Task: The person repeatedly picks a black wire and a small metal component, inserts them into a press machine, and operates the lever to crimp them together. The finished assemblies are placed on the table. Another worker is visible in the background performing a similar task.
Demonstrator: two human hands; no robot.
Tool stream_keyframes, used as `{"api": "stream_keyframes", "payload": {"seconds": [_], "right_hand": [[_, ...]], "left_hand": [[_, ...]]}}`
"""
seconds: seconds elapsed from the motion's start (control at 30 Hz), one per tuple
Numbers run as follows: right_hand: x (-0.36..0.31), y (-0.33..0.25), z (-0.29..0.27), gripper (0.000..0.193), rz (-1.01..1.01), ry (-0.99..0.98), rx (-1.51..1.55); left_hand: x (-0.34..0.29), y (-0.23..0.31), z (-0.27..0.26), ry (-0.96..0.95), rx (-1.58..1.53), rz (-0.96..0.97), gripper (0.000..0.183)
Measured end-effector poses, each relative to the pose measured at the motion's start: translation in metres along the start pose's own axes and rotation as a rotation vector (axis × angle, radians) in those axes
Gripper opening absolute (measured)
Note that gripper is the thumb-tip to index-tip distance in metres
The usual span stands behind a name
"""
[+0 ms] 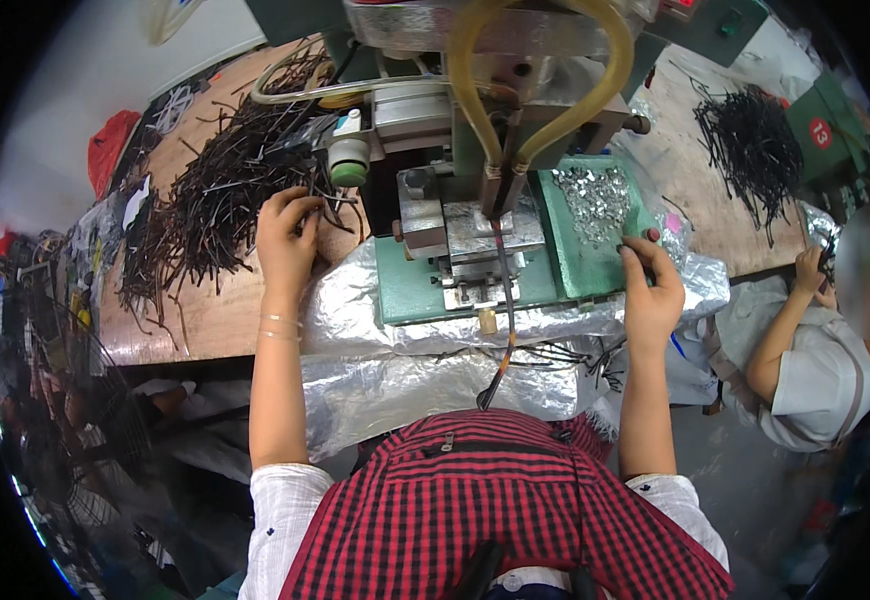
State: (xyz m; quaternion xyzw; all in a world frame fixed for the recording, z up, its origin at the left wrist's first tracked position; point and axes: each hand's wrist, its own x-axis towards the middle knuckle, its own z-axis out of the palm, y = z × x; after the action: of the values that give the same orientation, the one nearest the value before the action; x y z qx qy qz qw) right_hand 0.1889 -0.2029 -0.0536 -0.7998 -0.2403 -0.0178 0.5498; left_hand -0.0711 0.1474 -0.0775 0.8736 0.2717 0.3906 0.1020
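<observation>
My left hand [288,240] is at the right edge of a large heap of black cables [205,190], its fingers curled inward. What they hold, if anything, I cannot make out. At the right side of a green tray [577,250], the thumb and forefinger of my right hand [653,300] come together. Anything between them is too small to name. Small silvery metal pieces [595,200] fill the back of that tray. Between my hands stands a bench press [485,240] with a metal fixture. One dark cable [507,300] runs from under its tool over the front edge toward my lap.
A green round button [349,174] sits near my left hand, a red knob [652,235] near my right. Yellowish hoses [465,80] loop over the press. Foil [355,300] covers the bench edge. At right are another cable bundle [750,150] and a co-worker [820,370].
</observation>
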Motion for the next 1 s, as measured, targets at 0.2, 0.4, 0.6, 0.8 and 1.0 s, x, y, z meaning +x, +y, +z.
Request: {"api": "stream_keyframes", "payload": {"seconds": [0.2, 0.4, 0.6, 0.8, 1.0], "right_hand": [[0.014, -0.082, 0.039, 0.014, -0.354, -0.202, 0.226], [0.001, -0.091, 0.09, 0.034, -0.191, -0.146, 0.594], [-0.004, -0.119, 0.084, 0.047, -0.083, -0.255, 0.759], [-0.021, -0.13, 0.056, 0.06, -0.213, -0.37, 0.624], [0.034, -0.086, 0.038, 0.046, -0.166, -0.32, 0.295]], "left_hand": [[0.005, 0.027, -0.006, 0.101, -0.774, -0.293, 0.009], [-0.009, 0.069, -0.003, 0.186, -0.922, -0.541, 0.014], [0.012, 0.145, -0.052, 0.354, -0.916, -0.065, 0.005], [-0.001, 0.177, -0.042, 0.128, -0.421, 0.532, 0.02], [0.009, 0.185, -0.014, 0.122, -0.269, 0.752, 0.023]]}}
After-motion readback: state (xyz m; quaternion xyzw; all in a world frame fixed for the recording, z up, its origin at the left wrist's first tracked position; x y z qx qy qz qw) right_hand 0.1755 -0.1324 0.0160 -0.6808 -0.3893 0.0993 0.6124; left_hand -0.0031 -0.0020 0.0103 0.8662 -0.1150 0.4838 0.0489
